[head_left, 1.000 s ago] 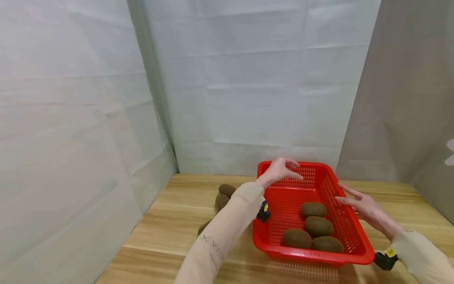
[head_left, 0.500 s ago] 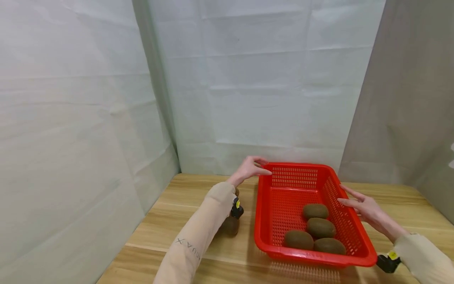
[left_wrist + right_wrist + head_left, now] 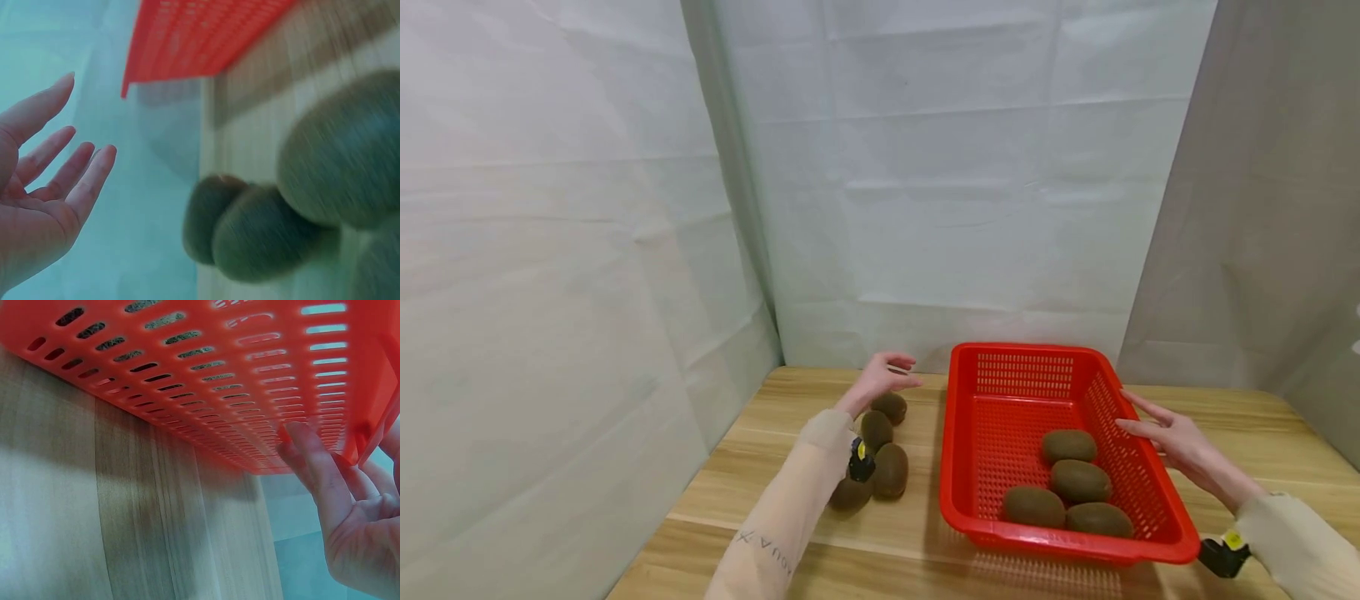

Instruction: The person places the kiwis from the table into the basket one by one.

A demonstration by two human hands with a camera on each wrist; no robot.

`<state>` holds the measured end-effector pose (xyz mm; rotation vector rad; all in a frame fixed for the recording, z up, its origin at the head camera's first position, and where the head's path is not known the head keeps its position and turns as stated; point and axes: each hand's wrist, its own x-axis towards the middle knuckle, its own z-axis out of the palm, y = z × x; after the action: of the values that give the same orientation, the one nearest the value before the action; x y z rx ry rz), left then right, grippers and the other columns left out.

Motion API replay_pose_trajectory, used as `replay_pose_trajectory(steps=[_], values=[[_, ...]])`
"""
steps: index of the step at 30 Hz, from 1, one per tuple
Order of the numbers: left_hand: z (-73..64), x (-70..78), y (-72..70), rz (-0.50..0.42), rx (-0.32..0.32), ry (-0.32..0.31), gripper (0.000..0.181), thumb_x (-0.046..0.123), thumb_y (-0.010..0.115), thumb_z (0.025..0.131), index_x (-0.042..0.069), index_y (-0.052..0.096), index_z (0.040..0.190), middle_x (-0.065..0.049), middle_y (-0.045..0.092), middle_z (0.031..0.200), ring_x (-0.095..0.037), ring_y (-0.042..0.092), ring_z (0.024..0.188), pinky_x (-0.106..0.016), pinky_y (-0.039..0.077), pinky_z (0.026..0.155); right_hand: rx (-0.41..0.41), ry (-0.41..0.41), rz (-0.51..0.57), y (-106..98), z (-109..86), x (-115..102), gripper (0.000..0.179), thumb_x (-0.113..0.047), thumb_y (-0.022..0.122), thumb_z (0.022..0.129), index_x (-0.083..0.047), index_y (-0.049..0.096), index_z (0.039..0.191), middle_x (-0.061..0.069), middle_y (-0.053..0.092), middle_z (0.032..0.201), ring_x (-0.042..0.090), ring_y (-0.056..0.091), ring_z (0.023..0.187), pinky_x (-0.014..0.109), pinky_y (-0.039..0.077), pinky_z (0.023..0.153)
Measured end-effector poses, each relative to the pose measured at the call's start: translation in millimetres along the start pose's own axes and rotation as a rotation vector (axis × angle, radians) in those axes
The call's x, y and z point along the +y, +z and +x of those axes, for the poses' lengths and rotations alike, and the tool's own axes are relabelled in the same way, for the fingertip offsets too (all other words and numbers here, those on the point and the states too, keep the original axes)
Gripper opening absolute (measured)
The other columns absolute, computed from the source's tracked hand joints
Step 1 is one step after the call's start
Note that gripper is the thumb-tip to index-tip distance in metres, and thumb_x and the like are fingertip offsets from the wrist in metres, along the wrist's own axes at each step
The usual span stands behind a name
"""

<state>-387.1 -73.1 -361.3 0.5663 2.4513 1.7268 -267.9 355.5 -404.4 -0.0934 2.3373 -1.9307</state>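
My left hand is over the back of a group of brown kiwis, its fingers loosely bent and nothing in them. Several kiwis lie together on the table there, among them one at the front right and another just below the fingers; the forearm partly covers the group. In the left wrist view the hand is apart from the blurred kiwis. My right hand holds the right rim of a red plastic basket, with fingers against the outside of its slotted wall. Several kiwis lie inside.
The basket stands on a wood-grain table, its left wall a short way right of the loose kiwis. Pale sheets hang behind the table and along the left. A grey sheet hangs at the right.
My left hand has moved left from over the basket, past its left rim, to above the loose kiwis, uncovering more of them. The right hand stays at the basket's right rim.
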Motion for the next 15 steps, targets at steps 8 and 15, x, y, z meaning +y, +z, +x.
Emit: replay_pose_trajectory(steps=[8, 15], values=[[-14.5, -28.1, -20.1, -0.014, 0.083, -0.045, 0.038, 0.002, 0.072, 0.075, -0.006, 0.059, 0.11, -0.016, 0.058, 0.103, -0.028, 0.056, 0.094, -0.037, 0.048, 0.074, 0.004, 0.003, 0.003, 0.4, -1.9, -0.9, 0.067, -0.021, 0.055, 0.092, -0.008, 0.015, 0.144, 0.014, 0.056, 0.113, 0.032, 0.062, 0.084, 0.045, 0.049, 0.068], [-29.1, -48.1, -29.7, 0.034, 0.121, -0.06, 0.045, 0.003, 0.075, 0.073, -0.009, 0.057, 0.112, -0.025, 0.054, 0.111, -0.034, 0.054, 0.097, -0.038, 0.047, 0.077, 0.005, 0.011, 0.018, 1.5, -1.6, -2.8, 0.067, -0.021, 0.055, 0.092, -0.009, 0.016, 0.144, 0.01, 0.058, 0.109, 0.032, 0.062, 0.083, 0.045, 0.049, 0.068]])
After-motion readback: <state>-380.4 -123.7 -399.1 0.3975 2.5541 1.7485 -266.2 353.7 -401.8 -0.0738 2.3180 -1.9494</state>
